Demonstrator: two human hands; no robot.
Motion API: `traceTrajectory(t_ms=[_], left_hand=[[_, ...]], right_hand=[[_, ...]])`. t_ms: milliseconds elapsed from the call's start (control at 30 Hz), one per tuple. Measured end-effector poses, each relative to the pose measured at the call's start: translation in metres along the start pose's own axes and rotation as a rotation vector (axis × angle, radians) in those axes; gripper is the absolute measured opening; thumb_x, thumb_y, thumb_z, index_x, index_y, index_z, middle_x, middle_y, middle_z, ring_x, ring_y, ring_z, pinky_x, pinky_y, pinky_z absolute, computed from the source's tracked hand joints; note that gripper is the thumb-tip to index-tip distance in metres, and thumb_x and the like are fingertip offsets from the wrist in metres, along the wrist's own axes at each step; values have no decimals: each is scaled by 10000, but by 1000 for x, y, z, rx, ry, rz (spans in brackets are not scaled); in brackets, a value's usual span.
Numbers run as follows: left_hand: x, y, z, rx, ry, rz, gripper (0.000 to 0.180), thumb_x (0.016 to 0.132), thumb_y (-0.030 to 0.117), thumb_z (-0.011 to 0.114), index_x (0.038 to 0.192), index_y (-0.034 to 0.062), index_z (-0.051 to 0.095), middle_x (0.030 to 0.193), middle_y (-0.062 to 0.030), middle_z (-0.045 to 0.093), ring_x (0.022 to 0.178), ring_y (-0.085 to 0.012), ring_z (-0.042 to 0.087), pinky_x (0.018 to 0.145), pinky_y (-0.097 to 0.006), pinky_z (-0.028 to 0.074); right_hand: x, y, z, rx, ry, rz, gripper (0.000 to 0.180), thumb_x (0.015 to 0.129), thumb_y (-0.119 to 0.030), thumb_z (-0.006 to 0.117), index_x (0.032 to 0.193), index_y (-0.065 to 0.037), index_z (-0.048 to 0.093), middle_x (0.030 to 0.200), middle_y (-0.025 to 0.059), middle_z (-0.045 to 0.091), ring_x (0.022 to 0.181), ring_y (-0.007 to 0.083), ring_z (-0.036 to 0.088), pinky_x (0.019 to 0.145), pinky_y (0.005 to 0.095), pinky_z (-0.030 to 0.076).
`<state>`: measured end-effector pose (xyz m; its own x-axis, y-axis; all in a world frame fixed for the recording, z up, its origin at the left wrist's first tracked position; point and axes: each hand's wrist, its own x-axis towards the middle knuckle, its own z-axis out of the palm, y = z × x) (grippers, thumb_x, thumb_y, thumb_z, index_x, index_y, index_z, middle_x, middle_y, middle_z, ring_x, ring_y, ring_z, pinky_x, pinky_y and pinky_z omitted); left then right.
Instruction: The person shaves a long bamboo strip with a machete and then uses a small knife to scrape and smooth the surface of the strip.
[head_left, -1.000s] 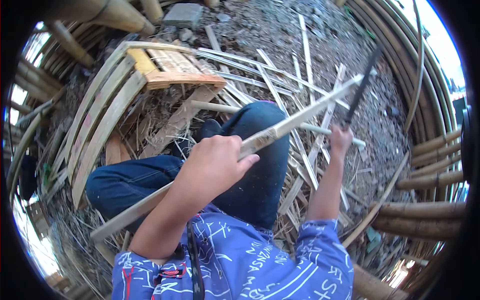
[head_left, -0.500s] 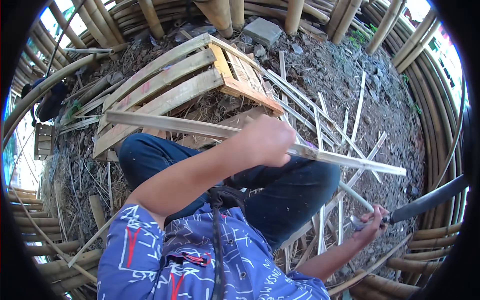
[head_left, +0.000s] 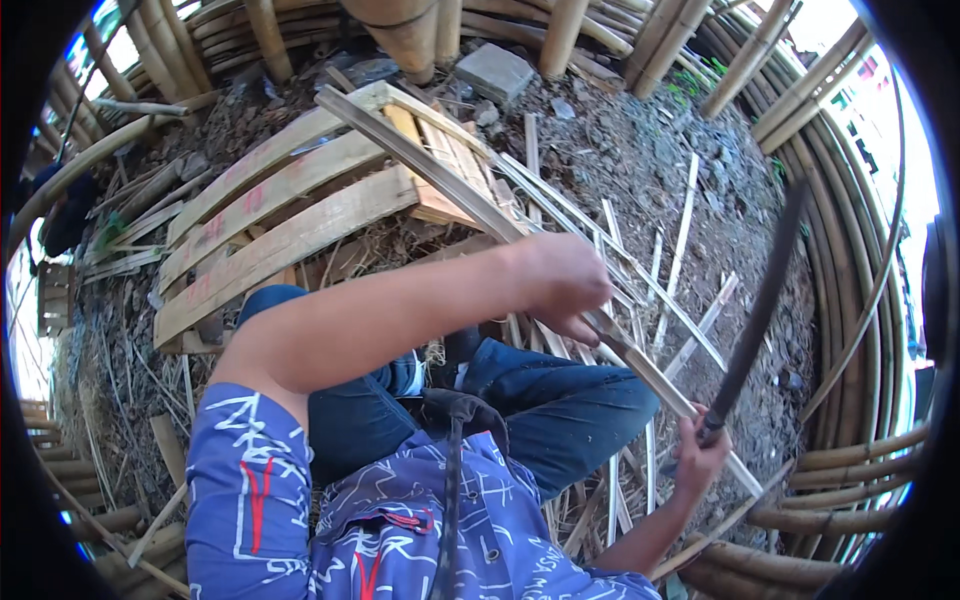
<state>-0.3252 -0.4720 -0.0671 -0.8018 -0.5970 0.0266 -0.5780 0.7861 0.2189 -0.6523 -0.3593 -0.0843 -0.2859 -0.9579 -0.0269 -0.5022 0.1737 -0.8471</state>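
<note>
Left hand [head_left: 560,285] is closed around a long, flat, pale bamboo strip [head_left: 440,185] near its middle, holding it slanted across the lap so one end reaches back over the weathered wooden pallet [head_left: 280,210] and the other runs down toward the right hand. Right hand [head_left: 700,450], well in front of the pallet, is fisted on the handle of a long, dark, curved blade [head_left: 760,300] raised upward, seemingly clear of the strip for a chop.
</note>
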Motion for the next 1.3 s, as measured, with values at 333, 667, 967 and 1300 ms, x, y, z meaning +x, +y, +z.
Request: traceTrajectory(t_ms=[333,667,967,1300], left_hand=[[43,-6,9,383,122,34,491,803,352,658,1201,90,539,1210,-129,508,1237,-267,427,1071,-531,284],[-46,-4,-59,-491,279,-186,367,772,-50,525,1134,-39,586,1009,-226,635,814,-352,646,791,-397,514],[-108,-55,-88,-1704,635,389,666,753,148,493,1390,26,339,1446,-240,318,1358,-379,308,1126,-508,261],[-119,-55,-81,-1761,669,476,821,760,347,525,1451,30,216,1423,-268,314,1306,-382,362,1096,-499,293]], right_hand=[[13,-6,-17,-629,271,-178,341,685,-129,752,600,-6,446,551,49,387,501,187,350,518,388,290],[71,60,-44,-844,82,-52,365,616,-275,775,601,34,580,512,90,546,490,179,531,505,372,414],[37,56,-7,-757,-633,352,233,643,-204,748,643,11,657,591,62,638,536,126,608,515,277,473],[17,23,-30,-437,-729,437,198,678,-95,774,793,-25,629,668,1,606,570,80,565,517,234,447]])
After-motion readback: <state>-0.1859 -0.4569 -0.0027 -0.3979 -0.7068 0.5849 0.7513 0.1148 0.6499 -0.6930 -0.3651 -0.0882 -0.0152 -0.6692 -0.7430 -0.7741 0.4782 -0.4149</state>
